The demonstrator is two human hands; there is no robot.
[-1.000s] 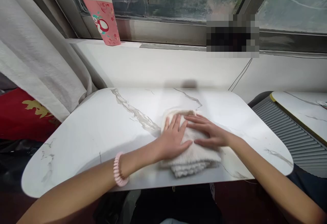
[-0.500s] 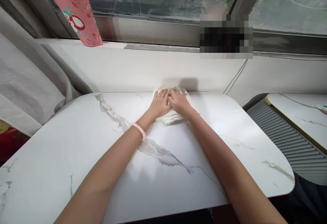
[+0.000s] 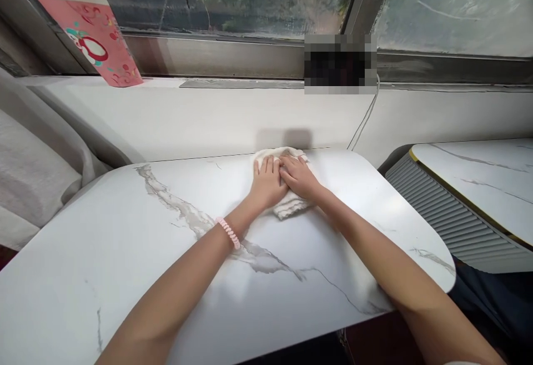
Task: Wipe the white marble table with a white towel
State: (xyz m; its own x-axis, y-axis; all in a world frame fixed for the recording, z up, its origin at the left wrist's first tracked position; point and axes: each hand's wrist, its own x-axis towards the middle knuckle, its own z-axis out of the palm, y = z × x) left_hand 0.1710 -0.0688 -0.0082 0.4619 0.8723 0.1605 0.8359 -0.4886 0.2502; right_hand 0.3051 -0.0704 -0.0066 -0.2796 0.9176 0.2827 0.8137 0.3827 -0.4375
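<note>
A white cloth lies bunched on the white marble-patterned table, at its far edge by the wall. My left hand presses flat on the cloth, its fingers stretched out towards the wall. A pink coil band circles my left wrist. Beside it, my right hand also lies on the cloth with fingers extended, its fingertips meeting the left hand's. Both palms hide the middle of the cloth.
A pink paper cup stands on the window sill at the upper left. A grey curtain hangs at the left. Thin cables run down the wall. Another marble-topped table with a ribbed side stands at the right.
Both hands and the cloth have slid to the right along the table and slightly away from the wall. The head view has turned a little to the right.
</note>
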